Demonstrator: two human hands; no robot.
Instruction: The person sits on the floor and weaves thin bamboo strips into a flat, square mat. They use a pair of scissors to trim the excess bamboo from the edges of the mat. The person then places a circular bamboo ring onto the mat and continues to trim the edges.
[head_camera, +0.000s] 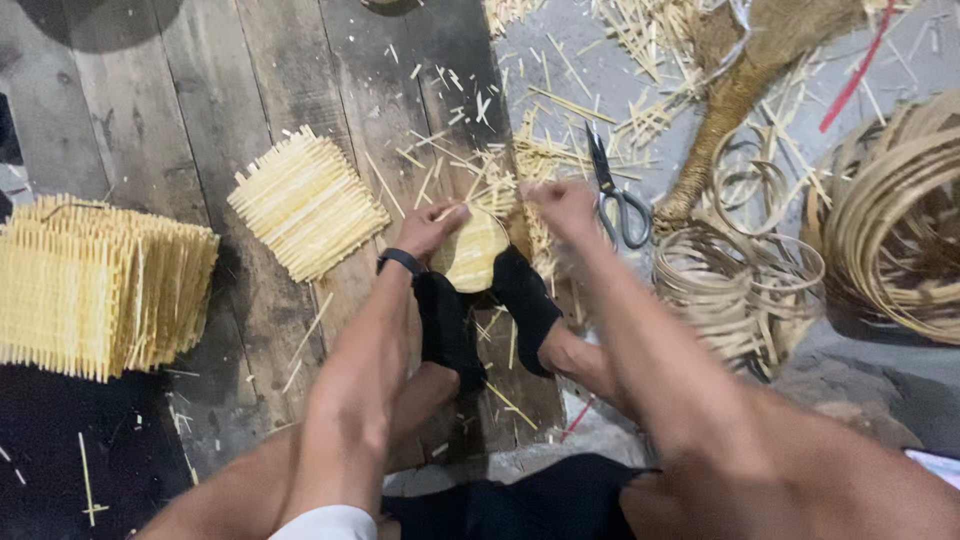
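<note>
I see rough, weathered wooden planks, matt and grey. The woven panel looks like pale split bamboo, dry and matt, same as the small disc. Scissors: dull dark metal blades, grey plastic-looking handles. The coiled hoops look like smooth bamboo strips.

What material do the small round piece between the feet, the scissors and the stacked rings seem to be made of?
Round piece: probably woven bamboo or cane; pale yellow, matt, fine strips.
Scissors: blades look like dark metal; grey handles, material unclear.
Stacked rings: likely bent bamboo or rattan strips; tan, unpainted, thin layered hoops.
</note>
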